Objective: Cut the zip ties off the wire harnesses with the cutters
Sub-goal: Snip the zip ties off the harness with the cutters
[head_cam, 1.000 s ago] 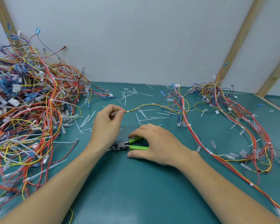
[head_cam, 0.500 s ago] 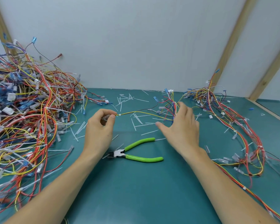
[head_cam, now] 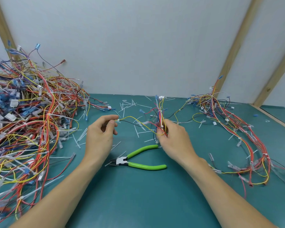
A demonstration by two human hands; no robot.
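Our left hand [head_cam: 99, 137] pinches a thin yellow wire [head_cam: 132, 118]; our right hand [head_cam: 174, 139] grips its multicoloured wire bundle [head_cam: 160, 119]. Green-handled cutters [head_cam: 138, 160] lie untouched on the teal desk [head_cam: 138, 203]. Tugging apart could tangle wires.

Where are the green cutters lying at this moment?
In the head view the cutters lie on the teal table, centre, untouched, between the left hand and right hand.

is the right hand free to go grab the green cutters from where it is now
Probably not yet: the right hand is pinching a bundle of wires. The cutters lie bare on the mat just below it, nothing over the handles, so once it lets go the way looks clear.
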